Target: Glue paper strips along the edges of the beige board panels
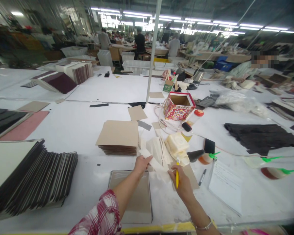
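While the left hand pinches a pale strip near one end between thumb and fingers, the right hand meets its other end, fingers closed round a yellow tool; whether they also grip the strip, I cannot tell. The pale strip spans the gap between the hands, just beyond the board. The step looks like straightening the strip; the next move seems to call for steady fingers, with the tool kept off it.

Around, from the left: black-edged covers, a cardboard stack, loose strips, a cream block, a pen and a paper sheet. The loose strips and cream block crowd the space beyond the hands; the left forearm crosses the board.
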A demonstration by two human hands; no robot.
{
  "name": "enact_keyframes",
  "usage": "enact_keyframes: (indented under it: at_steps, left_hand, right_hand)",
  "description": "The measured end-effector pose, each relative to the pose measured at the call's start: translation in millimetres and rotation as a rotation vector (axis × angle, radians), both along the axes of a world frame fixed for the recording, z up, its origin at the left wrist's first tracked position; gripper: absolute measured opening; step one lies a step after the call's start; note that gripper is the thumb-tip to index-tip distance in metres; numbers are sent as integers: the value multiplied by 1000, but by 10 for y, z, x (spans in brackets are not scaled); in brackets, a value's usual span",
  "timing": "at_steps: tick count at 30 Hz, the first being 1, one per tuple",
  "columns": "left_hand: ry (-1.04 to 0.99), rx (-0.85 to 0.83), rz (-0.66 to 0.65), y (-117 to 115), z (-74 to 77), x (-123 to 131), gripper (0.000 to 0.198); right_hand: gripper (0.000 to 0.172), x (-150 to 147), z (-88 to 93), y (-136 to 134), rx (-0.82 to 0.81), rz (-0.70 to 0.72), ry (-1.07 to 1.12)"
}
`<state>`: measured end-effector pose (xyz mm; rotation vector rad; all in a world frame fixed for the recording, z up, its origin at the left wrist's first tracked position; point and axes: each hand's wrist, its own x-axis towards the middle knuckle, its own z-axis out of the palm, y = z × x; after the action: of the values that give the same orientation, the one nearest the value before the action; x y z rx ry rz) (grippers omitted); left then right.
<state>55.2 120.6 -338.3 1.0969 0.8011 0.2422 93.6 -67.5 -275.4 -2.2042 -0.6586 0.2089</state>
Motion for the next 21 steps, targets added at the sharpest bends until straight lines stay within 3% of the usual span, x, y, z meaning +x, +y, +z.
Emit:
enact_keyframes:
  at_steps: [5, 10, 16, 21]
  left_hand:
    - [-20, -15, 88, 111, 115, -145, 41]
    - [-25, -31, 119, 339, 136, -726, 38]
    - [219, 25, 21, 534, -159, -1673, 33]
    - [374, 473, -3, 739, -381, -1989, 29]
  right_hand:
    - [30, -23, -4, -21, 12, 72, 43]
    - [28, -129, -159, 20, 69, 135, 145]
    - [31, -434, -564, 316, 41, 54, 171]
    - [30, -597, -808, 620, -30, 87, 80]
